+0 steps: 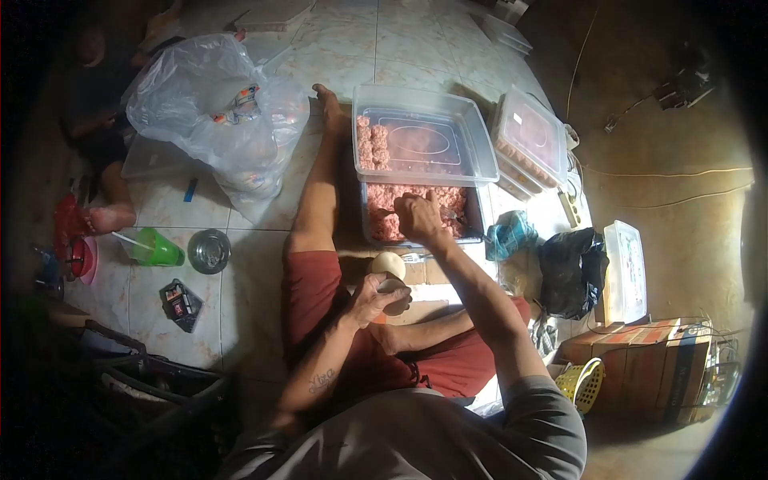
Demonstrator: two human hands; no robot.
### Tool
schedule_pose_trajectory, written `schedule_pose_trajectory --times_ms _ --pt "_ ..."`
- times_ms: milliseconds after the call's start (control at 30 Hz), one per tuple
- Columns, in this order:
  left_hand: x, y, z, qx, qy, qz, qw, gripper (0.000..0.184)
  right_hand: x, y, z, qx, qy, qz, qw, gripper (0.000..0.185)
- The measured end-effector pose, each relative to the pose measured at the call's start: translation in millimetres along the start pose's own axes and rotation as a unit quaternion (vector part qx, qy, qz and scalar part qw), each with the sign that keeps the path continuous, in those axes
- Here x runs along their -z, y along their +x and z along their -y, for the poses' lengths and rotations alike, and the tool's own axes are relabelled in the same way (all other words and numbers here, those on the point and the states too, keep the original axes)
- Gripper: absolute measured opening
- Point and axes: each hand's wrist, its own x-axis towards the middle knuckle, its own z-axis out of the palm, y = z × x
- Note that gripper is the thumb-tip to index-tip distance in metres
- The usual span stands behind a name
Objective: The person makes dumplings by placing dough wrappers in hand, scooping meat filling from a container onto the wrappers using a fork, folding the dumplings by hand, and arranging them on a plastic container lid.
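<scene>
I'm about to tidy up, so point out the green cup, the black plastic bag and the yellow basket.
Green cup (166, 249): head view, its side.
Black plastic bag (570, 270): head view, its crumpled side.
Yellow basket (590, 384): head view, its perforated wall.

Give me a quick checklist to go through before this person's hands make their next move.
1. Right hand at the loose ground meat: ok.
2. Left hand outside the meat, gripping a small round item: ok.
3. Space in the clear bin beside the shaped meat: ok.
4. Gloves on: not ok, both hands are bare.
5. Small round item clean inside: cannot tell.
</scene>
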Motion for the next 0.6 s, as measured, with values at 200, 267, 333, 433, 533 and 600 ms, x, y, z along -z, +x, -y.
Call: schedule_pose_trajectory --times_ms 200,267,333,433,533,600 --pt "6.1 13.2 -3.3 -0.06 -0.274 -0.034 0.959 0.047 39.5 -41.8 -32.4 -0.117 0.366 0.022 0.923 0.015" --pt "3.6 18.0 -25.6 -0.061 -0.383 -0.019 0.922 0.071 64.3 -65.8 -9.5 -0.106 0.367 -0.039 0.923 0.012" --pt "3.7 27.6 -41.5 -0.105 -0.417 0.006 0.903 0.08 66.6 -87.0 7.8 -0.062 0.324 -0.15 0.932 0.011" --pt "-19.4 37.8 -71.2 -0.146 -0.465 -0.007 0.873 0.088 27.7 -117.7 32.1 -0.026 0.22 -0.244 0.944 0.022" --pt "-24.2 35.5 -75.2 -0.147 -0.43 0.059 0.889 0.093 15.8 -130.8 56.5 -0.048 0.224 -0.239 0.944 0.032" --pt "-24.0 36.4 -74.1 -0.141 -0.431 0.036 0.89 0.094 21.4 -137.3 63.1 -0.018 0.24 -0.281 0.929 0.035"
